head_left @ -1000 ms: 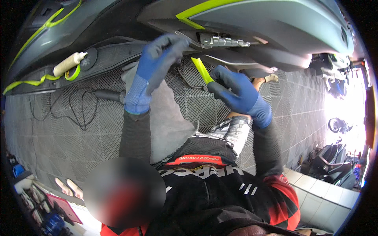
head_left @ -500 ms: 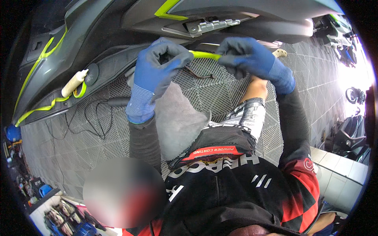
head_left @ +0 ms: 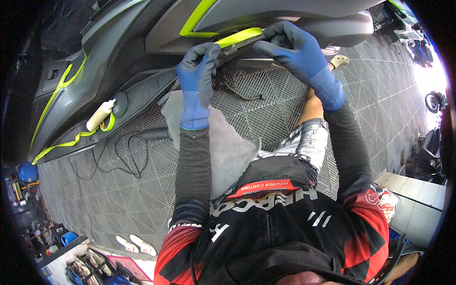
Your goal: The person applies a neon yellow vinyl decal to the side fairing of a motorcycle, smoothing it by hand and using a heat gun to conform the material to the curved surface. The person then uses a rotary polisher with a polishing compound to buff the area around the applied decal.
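Note:
My left hand point(head_left: 194, 71), in a blue-and-dark-grey glove, pinches the left end of a yellow-green strip point(head_left: 237, 36). My right hand point(head_left: 297, 54), gloved alike, has curled fingers at the strip's other end. The strip lies stretched along a dark grey vehicle body panel point(head_left: 237, 16), just right of an angled yellow-green trim piece point(head_left: 190, 26). To the left, a cream squeeze bottle point(head_left: 100, 115) and a loose yellow-green ribbon point(head_left: 76, 140) rest on the footboard point(head_left: 142, 90).
A grey cloth point(head_left: 228, 152) covers part of my lap. A black tool with a cord point(head_left: 154, 134) lies on the patterned floor tiles point(head_left: 109, 199). White slippers point(head_left: 140, 242) are lower left; motorbikes point(head_left: 430, 154) and a white tiled ledge point(head_left: 408, 197) are at right.
Both hands have moved upward with the strip, which went from upright in my right hand to stretched between both hands, now against the panel. My view has shifted.

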Demonstrator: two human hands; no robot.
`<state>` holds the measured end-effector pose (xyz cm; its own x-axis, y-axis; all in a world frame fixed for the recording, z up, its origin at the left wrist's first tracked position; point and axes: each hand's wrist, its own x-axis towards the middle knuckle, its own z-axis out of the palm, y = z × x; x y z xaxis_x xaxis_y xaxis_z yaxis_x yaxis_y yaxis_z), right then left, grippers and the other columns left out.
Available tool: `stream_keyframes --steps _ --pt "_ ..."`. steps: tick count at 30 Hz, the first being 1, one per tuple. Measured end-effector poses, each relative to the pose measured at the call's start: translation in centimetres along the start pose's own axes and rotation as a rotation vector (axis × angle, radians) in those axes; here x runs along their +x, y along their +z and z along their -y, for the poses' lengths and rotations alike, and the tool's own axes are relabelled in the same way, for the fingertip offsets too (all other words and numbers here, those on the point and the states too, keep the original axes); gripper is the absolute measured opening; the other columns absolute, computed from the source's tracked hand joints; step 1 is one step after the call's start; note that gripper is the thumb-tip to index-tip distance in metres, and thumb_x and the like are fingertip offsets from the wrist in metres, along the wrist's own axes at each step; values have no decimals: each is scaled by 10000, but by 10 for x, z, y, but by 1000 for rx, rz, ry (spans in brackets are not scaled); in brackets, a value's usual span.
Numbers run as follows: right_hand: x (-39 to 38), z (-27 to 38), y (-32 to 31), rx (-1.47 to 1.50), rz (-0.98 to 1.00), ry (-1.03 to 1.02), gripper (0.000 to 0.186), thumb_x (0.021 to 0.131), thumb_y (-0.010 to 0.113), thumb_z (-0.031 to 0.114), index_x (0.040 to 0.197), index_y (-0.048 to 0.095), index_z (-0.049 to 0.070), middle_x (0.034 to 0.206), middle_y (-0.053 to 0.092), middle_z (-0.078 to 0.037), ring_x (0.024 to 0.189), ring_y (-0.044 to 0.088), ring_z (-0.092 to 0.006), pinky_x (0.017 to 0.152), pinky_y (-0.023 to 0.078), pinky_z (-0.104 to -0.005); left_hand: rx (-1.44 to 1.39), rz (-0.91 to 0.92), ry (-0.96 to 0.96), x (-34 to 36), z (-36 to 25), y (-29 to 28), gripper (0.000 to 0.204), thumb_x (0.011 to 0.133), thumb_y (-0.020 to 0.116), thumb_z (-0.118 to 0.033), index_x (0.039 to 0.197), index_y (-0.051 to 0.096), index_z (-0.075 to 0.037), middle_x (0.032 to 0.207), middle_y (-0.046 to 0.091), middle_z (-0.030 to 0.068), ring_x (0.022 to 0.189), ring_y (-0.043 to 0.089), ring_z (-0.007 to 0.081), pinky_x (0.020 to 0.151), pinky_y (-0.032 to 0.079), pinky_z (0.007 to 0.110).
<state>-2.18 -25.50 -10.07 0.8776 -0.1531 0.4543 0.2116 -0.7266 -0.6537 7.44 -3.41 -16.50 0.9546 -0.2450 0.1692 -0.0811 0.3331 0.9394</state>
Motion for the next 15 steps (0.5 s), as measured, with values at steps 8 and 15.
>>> stream_keyframes --steps 8,15 --pt "5 19 14 -458 -148 117 410 893 802 414 1083 734 57 828 722 -60 709 677 -115 633 547 -248 -3 -24 25 5 1 6 173 944 775 -166 1066 728 -52 746 599 -67 584 444 12 520 328 180" --pt "9 1 22 13 -181 129 398 892 764 462 961 751 70 785 719 -147 698 710 -287 649 539 -389 -4 21 100 9 8 0 156 943 762 -122 1075 733 -44 814 656 -48 589 453 1 515 313 173"
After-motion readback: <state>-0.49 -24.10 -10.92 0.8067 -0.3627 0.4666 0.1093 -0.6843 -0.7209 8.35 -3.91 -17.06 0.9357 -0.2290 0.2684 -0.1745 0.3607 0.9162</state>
